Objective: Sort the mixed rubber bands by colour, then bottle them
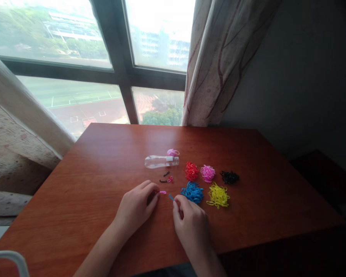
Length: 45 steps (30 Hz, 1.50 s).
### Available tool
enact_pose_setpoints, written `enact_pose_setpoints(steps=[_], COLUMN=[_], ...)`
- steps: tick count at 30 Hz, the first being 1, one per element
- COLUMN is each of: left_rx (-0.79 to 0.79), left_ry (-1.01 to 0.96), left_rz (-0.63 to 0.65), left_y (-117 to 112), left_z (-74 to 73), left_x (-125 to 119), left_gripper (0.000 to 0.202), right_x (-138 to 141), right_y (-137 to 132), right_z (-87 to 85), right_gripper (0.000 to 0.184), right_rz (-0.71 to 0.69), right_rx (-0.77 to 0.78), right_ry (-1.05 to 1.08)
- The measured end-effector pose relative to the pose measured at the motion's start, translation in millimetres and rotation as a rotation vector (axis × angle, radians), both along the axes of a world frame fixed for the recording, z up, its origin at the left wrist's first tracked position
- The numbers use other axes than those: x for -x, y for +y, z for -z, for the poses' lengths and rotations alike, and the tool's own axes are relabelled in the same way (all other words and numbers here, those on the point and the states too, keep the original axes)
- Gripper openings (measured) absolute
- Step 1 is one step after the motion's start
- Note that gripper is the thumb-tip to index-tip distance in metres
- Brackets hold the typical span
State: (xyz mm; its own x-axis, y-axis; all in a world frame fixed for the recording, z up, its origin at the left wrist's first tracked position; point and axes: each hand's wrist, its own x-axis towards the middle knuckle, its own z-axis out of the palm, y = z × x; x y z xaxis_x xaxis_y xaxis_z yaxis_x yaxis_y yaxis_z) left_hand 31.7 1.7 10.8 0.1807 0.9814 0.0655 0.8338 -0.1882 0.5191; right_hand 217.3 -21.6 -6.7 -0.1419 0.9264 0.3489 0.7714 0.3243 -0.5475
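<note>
Between the fingertips of my left hand [140, 202] a pink rubber band [163, 192] is pinched, its looped end poking out to the right. My right hand [192, 221] pinches a blue rubber band [171, 197], and its tip points toward the pink one with a small space between them. Just beyond my right hand lies a pile of blue rubber bands [192, 192], partly covered by the fingers. Yellow rubber bands [218, 195] are heaped to the right. Farther back sit piles of red [192, 171], pink [208, 173] and black rubber bands [230, 177].
A clear plastic bottle [158, 162] lies on its side on the wooden table [103, 173], with a pale pink item [173, 152] behind its neck. A few loose black and red bands [170, 179] rest before it. Window and curtains [210, 65] border the back edge.
</note>
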Motion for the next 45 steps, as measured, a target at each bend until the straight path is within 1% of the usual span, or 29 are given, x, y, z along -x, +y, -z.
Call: enact_pose_setpoints(steps=[3,6,10,13,16,24,28,31,35,40,43,45], left_rx=[0.005,0.008,0.009,0.000,-0.005,0.013,0.021,0.024,0.024,0.022,0.018,0.012], left_ry=[0.007,0.012,0.016,0.021,0.031,0.004,-0.004,-0.008,-0.014,-0.003,-0.002,-0.015], left_rz=[-0.005,-0.001,-0.004,-0.004,-0.001,-0.017,-0.018,-0.013,-0.008,-0.014,-0.017,-0.018], left_y=[0.1,0.5,1.0,0.9,0.6,0.9,1.5,1.5,0.6,0.0,0.5,1.1], left_z=[0.4,1.8,1.8,0.6,-0.1,-1.4,-2.0,-2.0,-0.9,0.5,0.6,0.7], left_x=[0.4,1.4,1.7,1.0,0.3,0.5,0.1,0.0,0.6,1.2,1.6,1.8], left_gripper=[0.014,0.014,0.015,0.015,0.017,0.015,0.016,0.015,0.014,0.013,0.013,0.013], right_x=[-19.5,-38.6,-51.0,-49.1,-41.9,-15.7,-7.5,-10.3,-24.9,-41.3,-41.6,-37.4], right_y=[-2.6,0.6,6.3,5.2,0.4,-7.6,-13.2,-20.6,-27.7,-22.5,-18.4,-17.6], right_z=[-2.2,-2.0,0.8,1.0,0.0,4.2,3.1,1.8,3.2,6.8,6.8,5.8], right_gripper=[0.024,0.026,0.029,0.028,0.025,0.023,0.025,0.026,0.028,0.032,0.031,0.030], right_rz=[0.044,0.072,0.082,0.079,0.057,-0.092,-0.116,-0.113,-0.088,-0.039,-0.031,-0.055], right_rx=[-0.062,-0.114,-0.148,-0.148,-0.116,0.002,0.043,0.053,0.043,0.052,0.047,0.041], right_ry=[0.002,-0.039,-0.085,-0.073,-0.042,0.067,0.044,-0.010,-0.059,-0.115,-0.111,-0.078])
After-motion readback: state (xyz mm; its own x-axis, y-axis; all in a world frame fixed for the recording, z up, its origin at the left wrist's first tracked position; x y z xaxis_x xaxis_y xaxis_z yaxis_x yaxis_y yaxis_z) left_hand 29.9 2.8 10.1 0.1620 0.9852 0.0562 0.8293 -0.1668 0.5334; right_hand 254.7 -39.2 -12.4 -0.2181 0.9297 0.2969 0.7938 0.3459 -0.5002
